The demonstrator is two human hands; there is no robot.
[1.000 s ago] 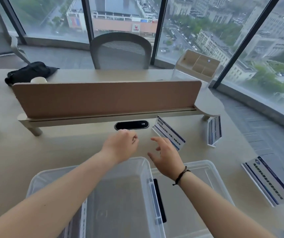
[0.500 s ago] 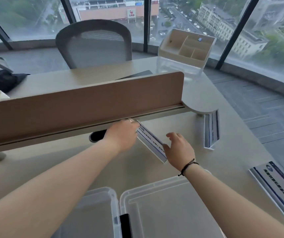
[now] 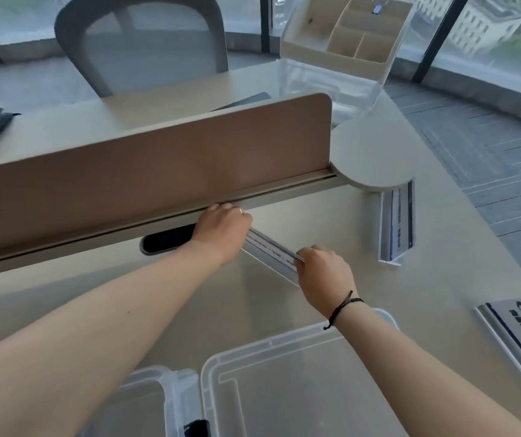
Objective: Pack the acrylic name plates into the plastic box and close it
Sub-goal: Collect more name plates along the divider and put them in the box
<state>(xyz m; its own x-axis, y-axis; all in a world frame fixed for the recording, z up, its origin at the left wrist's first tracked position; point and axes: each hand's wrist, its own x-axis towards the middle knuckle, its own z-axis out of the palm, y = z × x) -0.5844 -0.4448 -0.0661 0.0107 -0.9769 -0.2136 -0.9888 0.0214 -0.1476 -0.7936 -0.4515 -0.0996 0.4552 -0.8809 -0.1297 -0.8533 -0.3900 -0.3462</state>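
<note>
Your left hand [image 3: 223, 230] was closed over the far end of a name plate [image 3: 270, 251], close under the lip of the divider [image 3: 164, 165], and your right hand [image 3: 324, 272] was clamped on its near end, fingers wrapped over the top edge. The plate ran slantwise between the two hands, low over the desk [image 3: 331, 222]; whether it had left the surface I could not tell. By my reading you were at the pick-up of the first plate, since the box [image 3: 145, 405] at the bottom edge looked empty and none of the plates lay in it. The next move called for lifting the plate clear and drawing it back toward you, then lowering it flat or on edge into the box, which sat just left of its lid [image 3: 300, 380]; the lid lay open side up and could be mistaken for the box, so you needed to aim left of the black latch [image 3: 196, 428]. Your own forearms crossed above both, so the drop would be partly hidden. Two more plates waited: a second plate [image 3: 396, 227] stood near the round end of the divider, well apart from your hands, and a third plate [image 3: 518, 339] lay at the right edge of the desk. A cable slot [image 3: 167, 242] sat just beside your left wrist, and a chair [image 3: 142, 42] and an organiser [image 3: 347, 36] stood beyond the divider, out of the way.
</note>
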